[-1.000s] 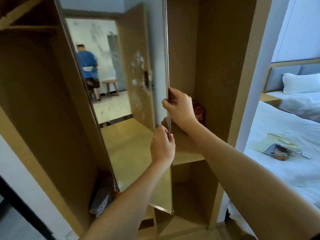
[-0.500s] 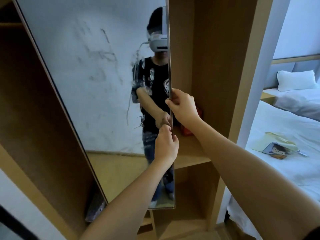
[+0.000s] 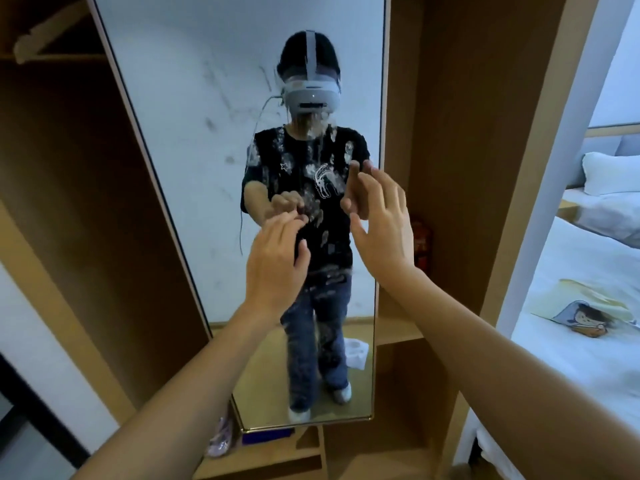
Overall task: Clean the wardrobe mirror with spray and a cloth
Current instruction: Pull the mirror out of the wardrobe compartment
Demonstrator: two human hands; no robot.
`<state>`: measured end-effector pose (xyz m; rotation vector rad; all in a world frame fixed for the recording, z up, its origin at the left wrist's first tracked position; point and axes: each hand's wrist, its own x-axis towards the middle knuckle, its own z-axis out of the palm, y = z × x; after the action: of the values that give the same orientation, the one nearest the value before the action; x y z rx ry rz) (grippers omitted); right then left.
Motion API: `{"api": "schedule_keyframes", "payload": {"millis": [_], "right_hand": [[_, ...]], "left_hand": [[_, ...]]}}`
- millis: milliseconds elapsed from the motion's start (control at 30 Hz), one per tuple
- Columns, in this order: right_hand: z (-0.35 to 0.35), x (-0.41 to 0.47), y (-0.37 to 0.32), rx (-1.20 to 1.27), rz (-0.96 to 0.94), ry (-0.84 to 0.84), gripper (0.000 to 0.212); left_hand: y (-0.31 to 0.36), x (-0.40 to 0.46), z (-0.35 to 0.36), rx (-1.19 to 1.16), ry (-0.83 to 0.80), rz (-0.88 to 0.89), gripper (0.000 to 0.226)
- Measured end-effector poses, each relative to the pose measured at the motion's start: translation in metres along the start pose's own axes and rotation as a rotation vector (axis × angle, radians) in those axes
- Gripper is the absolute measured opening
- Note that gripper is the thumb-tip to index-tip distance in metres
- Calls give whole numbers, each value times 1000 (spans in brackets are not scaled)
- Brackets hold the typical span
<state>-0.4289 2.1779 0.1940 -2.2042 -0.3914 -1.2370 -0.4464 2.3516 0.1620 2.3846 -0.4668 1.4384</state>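
— What's different with the mirror (image 3: 221, 140)?
— It has swung round to face the camera squarely — a second ago it stood nearly edge-on.
— And the hands?
— Both have let go of its right edge. The left hand (image 3: 273, 261) and right hand (image 3: 381, 230) now hover before the glass, fingers loose.

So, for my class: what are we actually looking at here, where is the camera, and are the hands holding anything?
There is no machine: a person wears a camera on the head, looking forward and down. Both bare hands are raised in front of a tall wardrobe mirror, whose glass shows whitish smears and the person's own reflection with the headset. The left hand and right hand are open and hold nothing. No spray or cloth is in either hand. A bed stands to the right.
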Motion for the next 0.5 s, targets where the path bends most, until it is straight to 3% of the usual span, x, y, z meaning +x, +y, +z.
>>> {"api": "schedule_keyframes", "payload": {"millis": [200, 500], "right_hand": [[31, -10, -13, -175, -152, -161, 71], [58, -17, -12, -326, -97, -221, 85]], "left_hand": [[-69, -9, -19, 311, -115, 34, 66], [-104, -15, -4, 442, -211, 76, 82]]}}
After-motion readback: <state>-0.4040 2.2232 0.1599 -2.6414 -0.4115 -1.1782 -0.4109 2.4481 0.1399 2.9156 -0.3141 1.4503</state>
